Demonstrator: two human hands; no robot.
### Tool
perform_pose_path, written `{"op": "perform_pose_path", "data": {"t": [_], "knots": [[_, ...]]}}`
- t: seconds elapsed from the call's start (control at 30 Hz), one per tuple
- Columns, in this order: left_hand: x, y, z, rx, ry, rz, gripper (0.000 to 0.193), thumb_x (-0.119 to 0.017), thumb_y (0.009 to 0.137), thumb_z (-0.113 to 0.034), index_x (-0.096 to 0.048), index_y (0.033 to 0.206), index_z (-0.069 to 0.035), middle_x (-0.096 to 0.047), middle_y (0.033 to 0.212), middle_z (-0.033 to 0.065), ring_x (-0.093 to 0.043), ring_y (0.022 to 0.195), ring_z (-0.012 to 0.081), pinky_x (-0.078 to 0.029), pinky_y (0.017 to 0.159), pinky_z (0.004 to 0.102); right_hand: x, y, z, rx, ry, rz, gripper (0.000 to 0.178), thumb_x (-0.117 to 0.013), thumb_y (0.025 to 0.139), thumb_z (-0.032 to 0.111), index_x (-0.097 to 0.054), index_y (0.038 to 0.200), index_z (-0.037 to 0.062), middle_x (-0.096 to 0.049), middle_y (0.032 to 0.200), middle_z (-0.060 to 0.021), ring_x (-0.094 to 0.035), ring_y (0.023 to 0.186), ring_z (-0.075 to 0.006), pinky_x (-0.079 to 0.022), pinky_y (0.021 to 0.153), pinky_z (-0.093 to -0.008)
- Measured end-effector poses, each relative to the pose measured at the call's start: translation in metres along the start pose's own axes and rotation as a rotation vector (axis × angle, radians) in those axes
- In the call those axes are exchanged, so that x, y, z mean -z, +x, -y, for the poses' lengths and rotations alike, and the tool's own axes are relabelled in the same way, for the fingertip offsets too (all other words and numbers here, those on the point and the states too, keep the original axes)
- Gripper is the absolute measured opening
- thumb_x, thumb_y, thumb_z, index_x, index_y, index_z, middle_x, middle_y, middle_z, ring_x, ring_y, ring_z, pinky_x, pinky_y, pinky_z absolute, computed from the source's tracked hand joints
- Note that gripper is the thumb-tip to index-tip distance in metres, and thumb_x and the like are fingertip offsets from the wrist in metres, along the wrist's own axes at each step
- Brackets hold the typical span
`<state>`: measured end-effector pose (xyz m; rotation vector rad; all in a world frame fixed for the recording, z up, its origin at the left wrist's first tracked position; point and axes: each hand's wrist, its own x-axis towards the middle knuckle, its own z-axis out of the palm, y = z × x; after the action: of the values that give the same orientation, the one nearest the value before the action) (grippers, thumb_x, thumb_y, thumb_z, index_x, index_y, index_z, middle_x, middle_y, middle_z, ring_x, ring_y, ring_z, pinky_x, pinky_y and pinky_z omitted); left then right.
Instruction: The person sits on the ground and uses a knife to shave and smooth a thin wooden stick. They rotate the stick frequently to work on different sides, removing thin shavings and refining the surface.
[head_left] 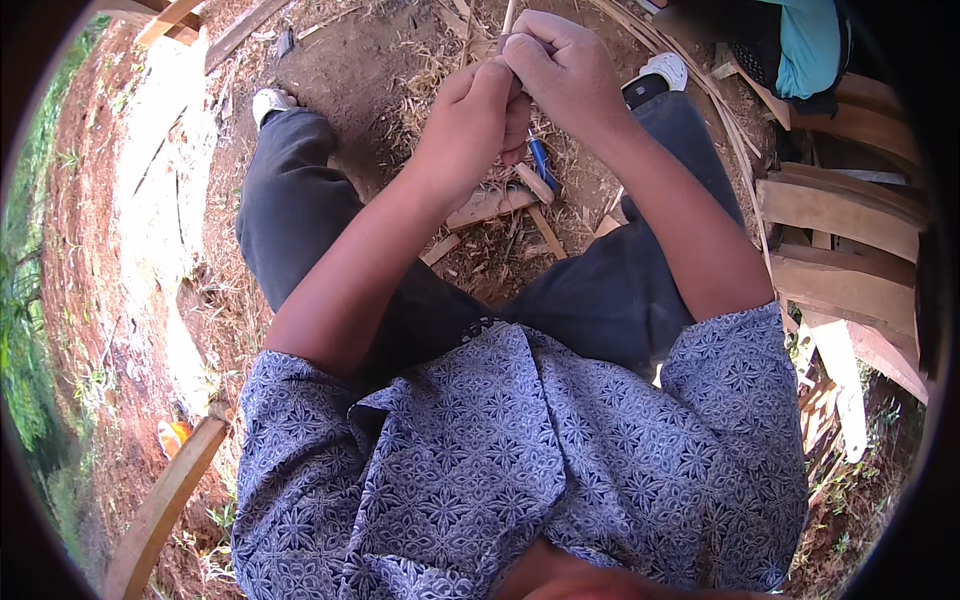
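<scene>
Both hands are raised and close together at the top middle, their fingertips meeting. A thin pale wooden stick (511, 16) comes up out of the spot where they meet. My right hand (568, 75) is closed round the stick's lower part, thumb pressed in. Closed just beside it, my left hand (470, 125) has its thumb up against the same spot; its fingers hide what lies inside. Below the hands, a blue slender object (540, 158) lies on the ground, its kind unclear. Next to it rests a short wooden piece (535, 183).
Wood shavings (430, 105) and offcuts (490, 207) litter the soil between my legs. Long thin strips (735, 135) curve past my right foot. Stacked boards (845, 215) stand at the right, near a person in a teal garment (808, 50). A beam (165, 510) leans at lower left.
</scene>
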<state>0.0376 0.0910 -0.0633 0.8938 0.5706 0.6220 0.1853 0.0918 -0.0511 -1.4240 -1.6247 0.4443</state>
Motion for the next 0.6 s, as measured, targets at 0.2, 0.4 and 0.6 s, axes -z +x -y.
{"op": "perform_pose_path", "data": {"t": [0.2,0.4,0.6], "knots": [[-0.011,-0.003,0.005,0.039,-0.072,0.045,0.034,-0.035,0.103,-0.025,-0.038,0.074,-0.01,-0.035,0.06,-0.0026,-0.032,0.049,0.01,-0.032,0.046,0.0281,0.017,0.017,0.01,-0.176,-0.045,-0.099,0.025,-0.055,0.086,0.016,-0.053,0.068,-0.0001,-0.045,0.057,-0.0134,-0.049,0.056,-0.0166,-0.039,0.054,-0.0354],[-0.033,-0.025,0.015,0.194,-0.024,0.043,0.032,-0.034,0.101,-0.024,-0.035,0.072,-0.012,-0.033,0.059,-0.0028,-0.031,0.05,0.0096,-0.032,0.048,0.0297,0.04,0.055,-0.037,-0.307,-0.153,-0.261,0.021,-0.056,0.084,0.013,-0.053,0.068,0.0014,-0.043,0.058,-0.0107,-0.05,0.059,-0.0166,-0.039,0.057,-0.0344],[-0.03,-0.021,0.02,0.169,-0.041,0.058,0.036,-0.034,0.103,-0.027,-0.036,0.07,-0.01,-0.035,0.059,-0.0018,-0.033,0.05,0.0113,-0.036,0.048,0.0303,0.028,0.04,-0.037,-0.17,-0.143,-0.159,0.024,-0.053,0.087,0.014,-0.052,0.068,0.0003,-0.042,0.057,-0.0074,-0.045,0.058,-0.0143,-0.037,0.056,-0.0347]]}}
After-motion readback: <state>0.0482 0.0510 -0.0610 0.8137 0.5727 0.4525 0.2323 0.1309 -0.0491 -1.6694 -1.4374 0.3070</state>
